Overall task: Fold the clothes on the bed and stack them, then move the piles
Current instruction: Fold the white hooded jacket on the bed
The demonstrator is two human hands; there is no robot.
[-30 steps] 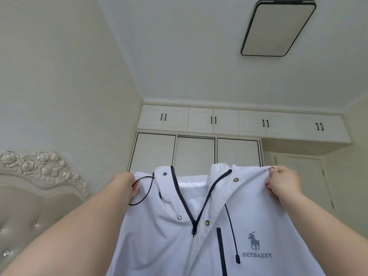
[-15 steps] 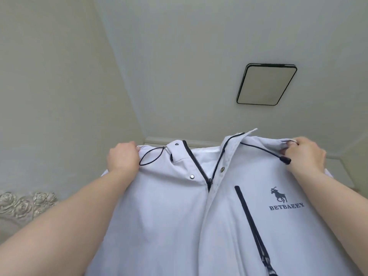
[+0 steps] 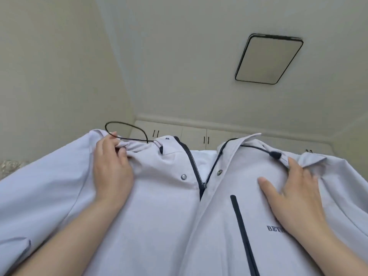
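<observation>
A white jacket (image 3: 159, 226) filled the near half of the view, spread out front-up with its collar toward the far side and its sleeves running off to the left and right. What it rested on could not be seen. Above and beyond it rose the pale ceiling (image 3: 189, 56), carrying a rectangular black-framed ceiling light (image 3: 268, 59) at the right. Along the far edge, just over the collar, stood a row of white upper cabinets (image 3: 195, 135) with small dark handles.

The left hand (image 3: 111, 166) lay on the jacket's left shoulder, its fingers curled and pinching a bunch of fabric beside the collar. The right hand (image 3: 294, 194) lay on the right chest with its thumb stretched out flat; the fingertips were tucked under a fold at the shoulder, gripping the cloth.

A dark front zipper (image 3: 196, 166) stood partly open below the collar, and a dark pocket zipper (image 3: 242, 232) ran down the right chest. A thin black drawstring (image 3: 127, 124) looped up over the left shoulder.
</observation>
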